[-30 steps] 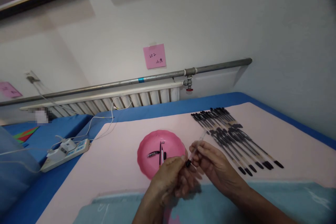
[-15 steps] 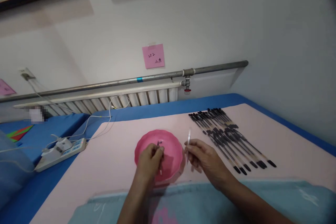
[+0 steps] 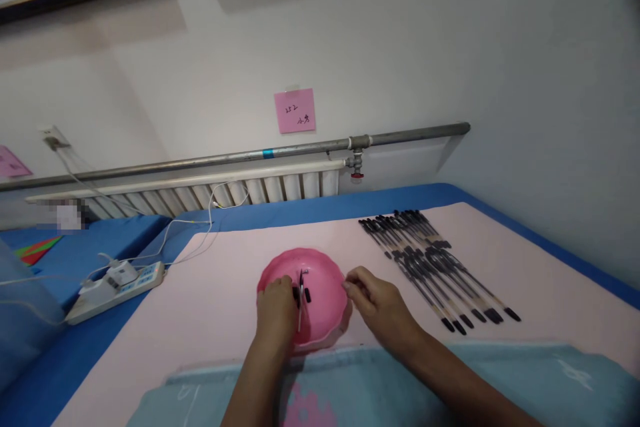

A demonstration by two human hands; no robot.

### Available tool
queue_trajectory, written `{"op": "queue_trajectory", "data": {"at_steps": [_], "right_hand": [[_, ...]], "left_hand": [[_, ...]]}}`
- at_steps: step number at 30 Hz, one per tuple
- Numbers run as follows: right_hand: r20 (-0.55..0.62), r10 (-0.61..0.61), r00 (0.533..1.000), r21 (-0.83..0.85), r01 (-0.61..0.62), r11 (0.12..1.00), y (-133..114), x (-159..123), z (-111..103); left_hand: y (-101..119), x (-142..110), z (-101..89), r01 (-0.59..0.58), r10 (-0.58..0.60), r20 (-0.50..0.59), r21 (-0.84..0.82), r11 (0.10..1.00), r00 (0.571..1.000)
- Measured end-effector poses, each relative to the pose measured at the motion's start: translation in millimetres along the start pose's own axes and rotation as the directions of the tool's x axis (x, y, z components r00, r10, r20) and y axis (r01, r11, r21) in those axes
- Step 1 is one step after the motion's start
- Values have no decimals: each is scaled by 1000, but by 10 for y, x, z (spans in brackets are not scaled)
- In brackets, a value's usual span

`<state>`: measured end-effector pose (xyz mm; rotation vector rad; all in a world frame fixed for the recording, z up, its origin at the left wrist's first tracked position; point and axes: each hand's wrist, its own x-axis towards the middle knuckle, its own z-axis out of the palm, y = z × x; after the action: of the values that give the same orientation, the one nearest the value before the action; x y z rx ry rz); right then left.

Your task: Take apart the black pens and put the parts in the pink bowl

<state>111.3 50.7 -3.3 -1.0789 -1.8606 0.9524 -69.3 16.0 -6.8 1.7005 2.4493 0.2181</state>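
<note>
The left hand [image 3: 277, 310] is curled palm-down over the near-left part of a round, pink bowl with a scalloped rim [image 3: 327, 307], its fingers bent inward; whether they grip anything cannot be told; the right hand [image 3: 377, 300] is at the bowl's right edge, thumb and forefinger drawn close together; whether something small sits between them cannot be told either.

Just right of the left hand's fingers, inside the bowl, is a slim, straight black-and-white rod [image 3: 301, 303]; a short, black, cylindrical piece [image 3: 307, 295] lies beside it, between the two hands; a small, pale, shiny piece [image 3: 305, 272] lies a little farther off.

Beyond and to the right of the right hand, slender, clear-barrelled pens with black caps [image 3: 440, 273] lie slanted in two rows on a pale pink sheet [image 3: 240, 260]; nearer than both hands, a light-blue cloth [image 3: 530, 373] spreads under the forearms; well left of the left hand is a white, oblong power strip [image 3: 145, 282]; far beyond both hands stands a white, ribbed radiator [image 3: 293, 185].
</note>
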Motion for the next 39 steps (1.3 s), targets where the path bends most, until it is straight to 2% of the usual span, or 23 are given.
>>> {"op": "queue_trajectory", "data": {"at_steps": [4,8,10,13,15,18,20,24,29,31,33,34,35,36,38,39], "right_hand": [[-134,85,987,-10,-87,996,184,-29,-291],[-301,197,933,-16,-211,977,315,-69,-672],[-361,256,897,-44,-290,956,320,-104,-822],[-427,227,875,-148,-316,937,318,-153,-956],[-407,171,897,-289,-304,908,349,-169,-1003],[-278,153,948,-567,-291,771,438,-167,-1039],[-199,162,967,-672,-255,696,490,-160,-1038],[-112,179,977,-750,-201,630,506,-164,-977],[-81,238,968,-799,-206,565,435,-182,-879],[-85,257,963,-796,-221,563,406,-180,-866],[-93,261,961,-790,-231,567,370,-176,-866],[-97,259,961,-778,-236,583,345,-177,-866],[-93,263,960,-736,-244,631,314,-182,-861],[-69,278,958,-653,-254,713,276,-193,-848],[52,316,947,-341,-281,897,182,-229,-788],[149,324,934,-149,-302,941,130,-255,-741]], "left_hand": [[-40,37,63,19,-20,19,12,1000,1000],[-19,37,70,31,-31,9,26,999,999],[10,32,58,0,0,-9,19,1000,1000],[53,38,64,-93,92,-24,-5,996,995],[73,47,85,-142,142,2,-4,990,990],[95,35,104,-166,165,52,16,986,985],[104,2,96,-170,169,70,20,985,983],[104,-75,77,-190,188,104,7,982,977],[84,-99,77,-205,207,94,-30,978,974],[87,-103,49,-178,182,45,-80,981,982],[105,-114,11,-136,126,-59,-241,961,990],[121,-125,-5,-118,89,-96,-376,919,991],[144,-139,-15,-102,57,-101,-535,839,993],[174,-156,-19,-79,46,-67,-689,721,997],[254,-201,-8,11,97,60,-898,439,993],[300,-228,3,69,145,120,-947,313,982]]}}
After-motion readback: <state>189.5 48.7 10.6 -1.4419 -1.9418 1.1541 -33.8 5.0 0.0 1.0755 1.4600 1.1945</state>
